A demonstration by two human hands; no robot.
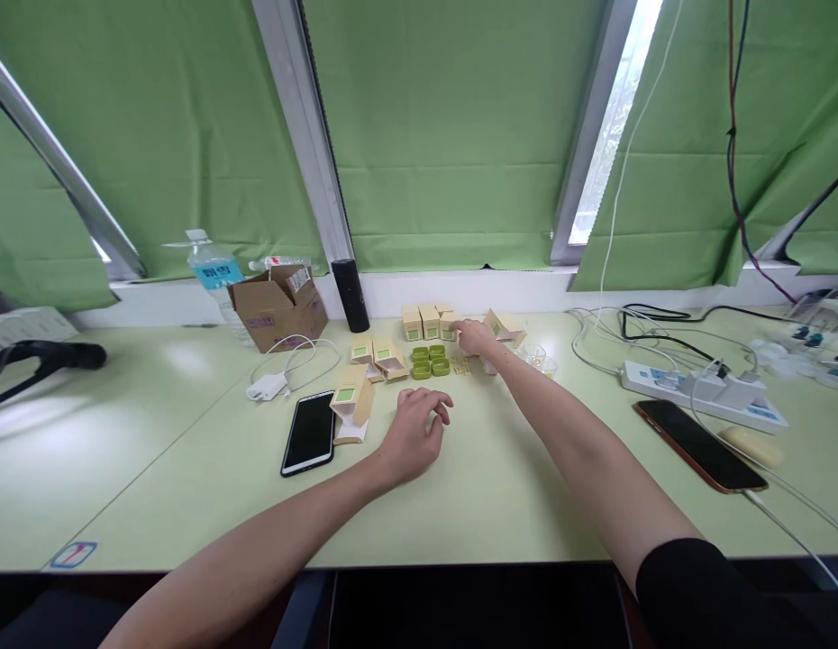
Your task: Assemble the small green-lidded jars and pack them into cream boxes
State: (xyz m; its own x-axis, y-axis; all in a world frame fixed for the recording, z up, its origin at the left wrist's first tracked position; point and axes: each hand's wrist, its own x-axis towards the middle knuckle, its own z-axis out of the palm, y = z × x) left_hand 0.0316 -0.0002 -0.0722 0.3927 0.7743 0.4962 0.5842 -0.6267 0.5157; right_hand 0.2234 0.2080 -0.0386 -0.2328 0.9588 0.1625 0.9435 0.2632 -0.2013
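My right hand (474,337) reaches to the back of the table, its fingertips closed on the right side of a small tan box (448,328). Other tan boxes (420,322) stand in a row to its left. Bent, parted fingers with nothing in them show on my left hand (417,431), which rests on the table. Between the hands lie several green square trays (421,369), with tiny yellowish pieces (460,365) beside them. Open tan boxes (378,357) sit left of the trays. Nearer my left hand is another opened box (352,403). Clear small containers (537,359) lie beyond my right forearm.
A phone (309,434) and white charger (267,387) lie on the left. Behind them stand a brown carton (280,308), a water bottle (216,275) and a black cylinder (350,296). On the right are a power strip (703,397), cables and another phone (699,445).
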